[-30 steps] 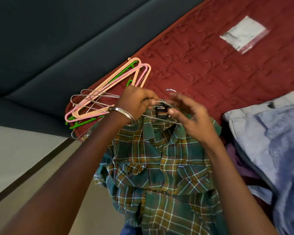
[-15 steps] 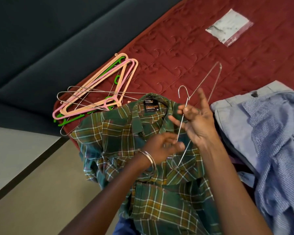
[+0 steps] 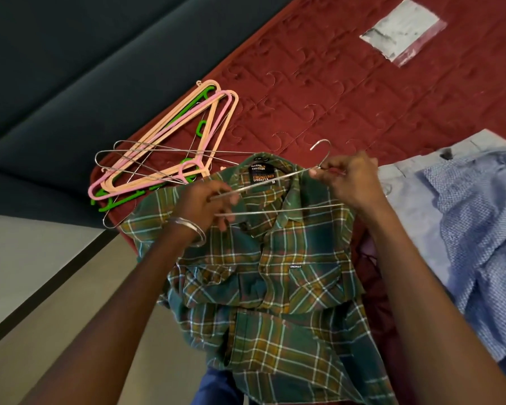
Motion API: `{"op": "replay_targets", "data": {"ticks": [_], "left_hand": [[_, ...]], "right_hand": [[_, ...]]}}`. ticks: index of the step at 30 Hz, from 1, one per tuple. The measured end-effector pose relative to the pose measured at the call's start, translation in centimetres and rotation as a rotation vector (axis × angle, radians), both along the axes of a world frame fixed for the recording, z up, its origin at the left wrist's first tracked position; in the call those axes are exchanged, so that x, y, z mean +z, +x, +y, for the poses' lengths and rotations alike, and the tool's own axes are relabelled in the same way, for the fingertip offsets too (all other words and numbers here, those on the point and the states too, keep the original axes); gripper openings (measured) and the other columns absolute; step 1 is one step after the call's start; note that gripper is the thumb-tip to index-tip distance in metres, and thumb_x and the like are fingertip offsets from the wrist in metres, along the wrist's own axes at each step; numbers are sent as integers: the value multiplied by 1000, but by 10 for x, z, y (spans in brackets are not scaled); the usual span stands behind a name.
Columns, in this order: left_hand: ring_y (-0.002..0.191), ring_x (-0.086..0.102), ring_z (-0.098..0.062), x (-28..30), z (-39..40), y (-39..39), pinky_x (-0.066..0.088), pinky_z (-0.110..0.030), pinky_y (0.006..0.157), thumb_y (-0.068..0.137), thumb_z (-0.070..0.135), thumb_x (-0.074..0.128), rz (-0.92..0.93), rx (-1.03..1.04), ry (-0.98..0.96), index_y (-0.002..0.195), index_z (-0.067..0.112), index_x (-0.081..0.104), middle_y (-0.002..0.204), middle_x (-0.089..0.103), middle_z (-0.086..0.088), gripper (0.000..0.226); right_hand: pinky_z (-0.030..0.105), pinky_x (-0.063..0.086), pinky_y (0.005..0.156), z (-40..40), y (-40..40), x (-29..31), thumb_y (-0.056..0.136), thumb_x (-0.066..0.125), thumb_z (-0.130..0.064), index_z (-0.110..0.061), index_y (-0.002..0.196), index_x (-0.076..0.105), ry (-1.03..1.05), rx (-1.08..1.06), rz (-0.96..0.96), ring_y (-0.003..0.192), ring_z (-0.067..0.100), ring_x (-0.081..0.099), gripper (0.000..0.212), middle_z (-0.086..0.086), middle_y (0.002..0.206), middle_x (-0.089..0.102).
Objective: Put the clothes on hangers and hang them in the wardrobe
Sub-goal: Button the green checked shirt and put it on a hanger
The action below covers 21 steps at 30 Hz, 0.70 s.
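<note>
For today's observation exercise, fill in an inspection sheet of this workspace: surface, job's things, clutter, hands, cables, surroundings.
Surface: red quilted bedspread.
Job's things: green plaid shirt lying flat, collar open; wire hanger held over the collar; pile of plastic and wire hangers; blue and grey clothes beside the shirt.
Clutter: clear plastic bag.
Hands: left hand grips the hanger's end; right hand pinches its neck below the hook.
Cables: nothing seen.
Surroundings: dark padded panel; pale floor.

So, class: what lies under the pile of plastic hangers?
Under the plastic hangers lie wire hangers, on the red bedspread. Anything else beneath is covered.
</note>
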State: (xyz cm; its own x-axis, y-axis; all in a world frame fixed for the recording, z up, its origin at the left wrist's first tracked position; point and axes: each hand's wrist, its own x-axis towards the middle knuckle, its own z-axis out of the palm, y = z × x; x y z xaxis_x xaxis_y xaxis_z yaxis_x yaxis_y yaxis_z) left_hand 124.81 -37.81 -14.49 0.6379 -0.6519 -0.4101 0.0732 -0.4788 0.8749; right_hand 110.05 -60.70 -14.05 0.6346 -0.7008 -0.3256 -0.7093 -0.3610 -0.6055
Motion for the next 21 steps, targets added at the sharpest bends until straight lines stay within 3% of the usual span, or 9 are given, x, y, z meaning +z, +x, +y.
{"op": "replay_targets", "data": {"ticks": [2, 3, 6, 8, 11, 13, 15, 18, 21], "left_hand": [[47, 59, -24, 2, -2, 25, 48, -28, 43, 86, 10, 65, 3, 169, -30, 84, 10, 65, 64, 65, -10, 2], [44, 57, -18, 1, -4, 37, 47, -25, 42, 87, 12, 66, -9, 235, -39, 86, 9, 65, 63, 65, -8, 3], [40, 54, -13, -2, -13, 61, 47, -22, 43, 89, 15, 65, -29, 300, -53, 88, 10, 65, 55, 63, -3, 6], [43, 56, -12, -8, -17, 70, 49, -23, 45, 91, 18, 62, 9, 337, -101, 100, 9, 63, 58, 63, -3, 13], [55, 58, -11, -26, -24, 72, 52, -25, 50, 89, 22, 64, 108, 459, -89, 112, 20, 57, 73, 66, -2, 24], [55, 57, -11, -46, -29, 60, 50, -26, 48, 85, 23, 70, 125, 427, 25, 117, 19, 57, 80, 66, -3, 35], [64, 62, -17, -65, -34, 39, 53, -31, 58, 80, 32, 74, 100, 285, 180, 115, 15, 57, 92, 67, -7, 43], [102, 61, -33, -82, -44, 9, 50, -44, 89, 77, 55, 69, -183, -50, 574, 123, 18, 51, 114, 63, -9, 62], [108, 57, -40, -78, -53, 5, 47, -47, 88, 91, 40, 57, -405, -75, 745, 128, 14, 44, 119, 59, -15, 47]], "right_hand": [[39, 36, 93, 1, 14, 3, 81, 72, -44, -28, 75, 67, 46, 12, -54, 100, 15, 48, 17, -3, 98, 58], [39, 43, 91, 4, 22, 5, 84, 71, -36, -23, 79, 68, 204, -3, -176, 94, 13, 54, 14, -4, 93, 62], [26, 55, 68, 12, 45, 4, 94, 58, -7, -6, 99, 63, 637, -114, -494, 67, 14, 67, 7, 1, 80, 71], [18, 48, 49, 15, 59, 3, 95, 53, -1, -2, 96, 61, 659, -206, -564, 51, 12, 63, 8, 2, 76, 74], [17, 42, 41, 7, 79, -6, 96, 52, -4, -5, 94, 62, 663, -380, -637, 50, 11, 59, 10, 4, 82, 74], [20, 39, 39, -2, 94, -11, 97, 53, -8, -6, 95, 62, 738, -526, -781, 52, 13, 60, 9, 5, 86, 74], [20, 35, 39, -8, 110, -16, 97, 53, -9, -7, 92, 62, 841, -635, -957, 55, 14, 60, 11, 8, 90, 73], [20, 40, 44, -2, 128, -27, 96, 53, -9, -7, 93, 62, 955, -670, -1095, 62, 14, 63, 10, 8, 92, 73], [21, 46, 52, 10, 135, -48, 90, 58, -11, -6, 97, 60, 1063, -655, -1120, 65, 13, 63, 9, 8, 92, 73]]}}
